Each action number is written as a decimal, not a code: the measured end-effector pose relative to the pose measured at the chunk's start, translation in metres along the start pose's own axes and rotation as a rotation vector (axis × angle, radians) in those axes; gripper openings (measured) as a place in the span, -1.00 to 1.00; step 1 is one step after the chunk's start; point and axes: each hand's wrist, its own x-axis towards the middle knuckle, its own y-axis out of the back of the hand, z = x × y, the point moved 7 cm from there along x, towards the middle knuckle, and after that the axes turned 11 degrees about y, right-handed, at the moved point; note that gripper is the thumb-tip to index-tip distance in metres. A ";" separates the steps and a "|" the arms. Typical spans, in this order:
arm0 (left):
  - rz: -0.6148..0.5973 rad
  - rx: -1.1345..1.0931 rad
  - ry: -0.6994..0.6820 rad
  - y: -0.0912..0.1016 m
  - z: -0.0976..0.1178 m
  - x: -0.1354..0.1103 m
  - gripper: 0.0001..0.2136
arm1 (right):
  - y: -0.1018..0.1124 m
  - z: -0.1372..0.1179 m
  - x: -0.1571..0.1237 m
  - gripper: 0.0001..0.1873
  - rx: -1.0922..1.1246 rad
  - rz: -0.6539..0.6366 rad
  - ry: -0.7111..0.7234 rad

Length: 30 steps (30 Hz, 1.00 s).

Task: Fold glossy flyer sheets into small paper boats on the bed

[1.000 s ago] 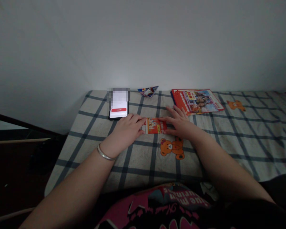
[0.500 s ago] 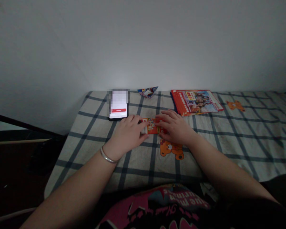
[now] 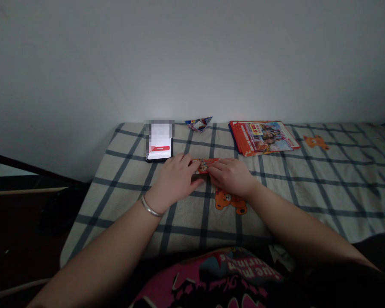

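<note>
Nearest us, our printed shirt [image 3: 211,278] meets the near edge of the checked cloth [image 3: 186,218]. Farther in, a bear picture [image 3: 223,206] on that cloth lies partly under our right wrist, and a bracelet [image 3: 150,206] circles the left one.

Our small orange paper [image 3: 202,167] sits between both hands, closer to the cloth's far edge than its near one, showing as a narrow strip. The left hand [image 3: 176,177] is half open: its fingers lie over the paper's left end, while the thumb stands apart on the near side. The right hand [image 3: 232,176] curls over the right end; we cannot tell whether it pinches or only presses.

The step looks like pressing a fold. We do best to hold the left end still, match the edges before bearing down, then run a fingertip firmly along the crease, since cloth probably gives a little.

Just beyond the left hand, toward the far left corner, lies a lit phone [image 3: 160,143]; we should avoid nudging it. Leaflets [image 3: 266,134] and a folded paper piece [image 3: 199,124] lie by the far edge.
</note>
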 end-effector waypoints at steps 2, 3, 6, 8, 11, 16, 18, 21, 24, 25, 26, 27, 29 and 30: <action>-0.002 0.018 0.005 0.001 0.001 0.001 -0.70 | -0.001 0.002 -0.001 -0.80 -0.015 0.020 -0.022; 0.001 0.025 0.008 0.001 0.001 0.002 -0.74 | -0.001 0.003 -0.002 -0.80 -0.021 0.031 -0.032; 0.040 0.040 0.017 0.002 0.001 0.003 -0.80 | -0.003 0.003 -0.004 -0.75 -0.023 0.054 -0.032; 0.081 0.040 0.004 0.003 0.002 0.003 -0.80 | -0.003 0.004 -0.005 -0.72 -0.015 0.060 -0.029; 0.143 -0.012 -0.051 0.004 0.004 0.003 -0.86 | -0.003 0.004 -0.006 -0.72 0.001 0.068 -0.040; 0.212 -0.108 -0.119 0.005 0.007 0.002 -0.88 | -0.002 0.005 -0.008 -0.72 0.005 0.082 -0.072; 0.220 -0.119 -0.123 0.006 0.008 0.002 -0.86 | -0.001 0.006 -0.009 -0.73 0.014 0.104 -0.082; 0.247 -0.138 -0.111 0.010 0.007 0.001 -0.83 | 0.003 0.007 -0.010 -0.76 0.046 0.188 -0.092; 0.285 -0.171 -0.093 0.015 0.006 0.000 -0.81 | 0.007 0.007 -0.012 -0.78 0.054 0.278 -0.116; 0.297 -0.181 -0.093 0.016 0.007 0.000 -0.81 | 0.008 0.007 -0.012 -0.79 0.053 0.295 -0.120; 0.311 -0.189 -0.096 0.016 0.007 -0.001 -0.81 | 0.009 0.006 -0.012 -0.79 0.054 0.312 -0.116; 0.323 -0.197 -0.100 0.017 0.007 -0.001 -0.81 | 0.010 0.005 -0.012 -0.80 0.057 0.328 -0.107; 0.339 -0.208 -0.110 0.017 0.009 -0.002 -0.81 | 0.012 0.004 -0.012 -0.83 0.067 0.360 -0.095; 0.341 -0.211 -0.115 0.016 0.009 -0.002 -0.82 | 0.012 0.003 -0.012 -0.84 0.074 0.367 -0.096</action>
